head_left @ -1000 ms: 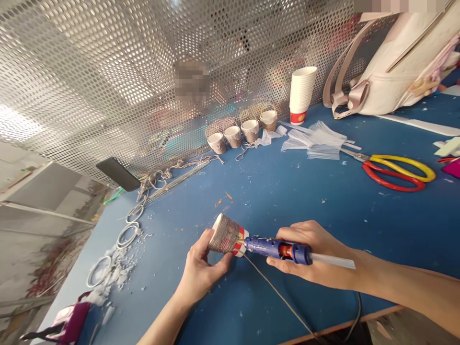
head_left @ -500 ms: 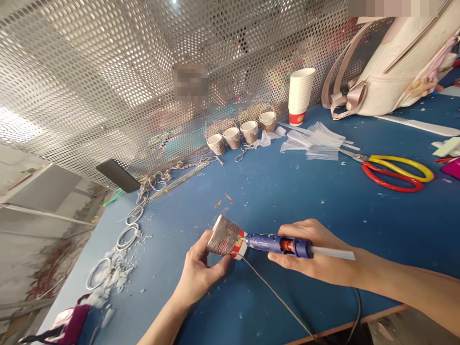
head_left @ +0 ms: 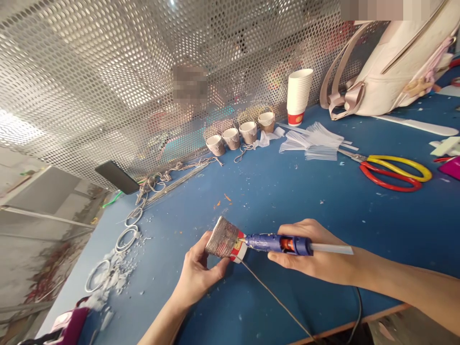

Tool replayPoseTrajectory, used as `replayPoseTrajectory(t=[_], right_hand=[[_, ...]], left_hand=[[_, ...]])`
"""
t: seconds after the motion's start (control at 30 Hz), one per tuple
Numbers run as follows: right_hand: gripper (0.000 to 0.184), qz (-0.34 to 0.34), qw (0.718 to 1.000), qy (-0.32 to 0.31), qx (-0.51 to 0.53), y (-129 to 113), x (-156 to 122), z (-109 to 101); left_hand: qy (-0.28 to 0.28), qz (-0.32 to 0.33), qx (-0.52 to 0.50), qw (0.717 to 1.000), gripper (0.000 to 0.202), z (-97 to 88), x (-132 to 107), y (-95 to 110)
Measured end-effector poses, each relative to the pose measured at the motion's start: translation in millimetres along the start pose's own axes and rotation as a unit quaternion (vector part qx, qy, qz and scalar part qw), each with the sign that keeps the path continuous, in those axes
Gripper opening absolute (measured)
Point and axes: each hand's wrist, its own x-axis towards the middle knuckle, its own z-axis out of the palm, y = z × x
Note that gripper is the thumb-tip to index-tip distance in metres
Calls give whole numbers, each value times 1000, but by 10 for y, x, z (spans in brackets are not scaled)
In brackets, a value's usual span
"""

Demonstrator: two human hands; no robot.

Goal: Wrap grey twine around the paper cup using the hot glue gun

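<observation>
My left hand (head_left: 199, 273) grips a small paper cup (head_left: 225, 239) lying on its side just above the blue table (head_left: 287, 191); most of the cup is wound with grey string, and its red-and-white base shows. A loose string (head_left: 273, 297) trails from the cup toward the table's near edge. My right hand (head_left: 316, 254) is closed round a blue glue gun (head_left: 278, 243), whose nozzle touches the cup near its base. A clear glue stick (head_left: 332, 248) pokes out of the gun's back.
Several string-wrapped cups (head_left: 237, 136) and a stack of white paper cups (head_left: 298, 96) stand by the perforated metal screen (head_left: 143, 72). Scissors (head_left: 395, 170), clear plastic strips (head_left: 316, 141), a pale bag (head_left: 388, 62), a phone (head_left: 117, 176) and wire rings (head_left: 125, 235) lie around.
The cup has turned slightly in my left hand, and the glue gun nozzle has kept against it. Both hands shifted a little up and left.
</observation>
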Motion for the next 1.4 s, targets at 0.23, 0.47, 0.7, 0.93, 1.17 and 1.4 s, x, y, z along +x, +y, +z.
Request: replayPoseTrajectory(t=[0.23,0.47,0.7,0.93,1.17,1.4], right_hand=[[27,32,993,-2,113,50,40,-45],[31,44,997,-29,59,-55,1,-58],[36,-50,996,10,-69,-61,-66,118],[36,-12,999,6,-33,-48,-36,27],[26,51,989,-18,137,58,56,-88],[24,153,978,-13,138,289,210,-143]], left_hand=[[-7,-2,-7,1000,14,-11,-12,-15],[9,-12,12,1000,14,23,4,20],[20,-13,35,999,18,67,25,95],[23,-7,23,999,15,50,21,88],[3,-10,-7,1000,14,13,-3,15],[20,0,-41,999,11,-7,20,73]])
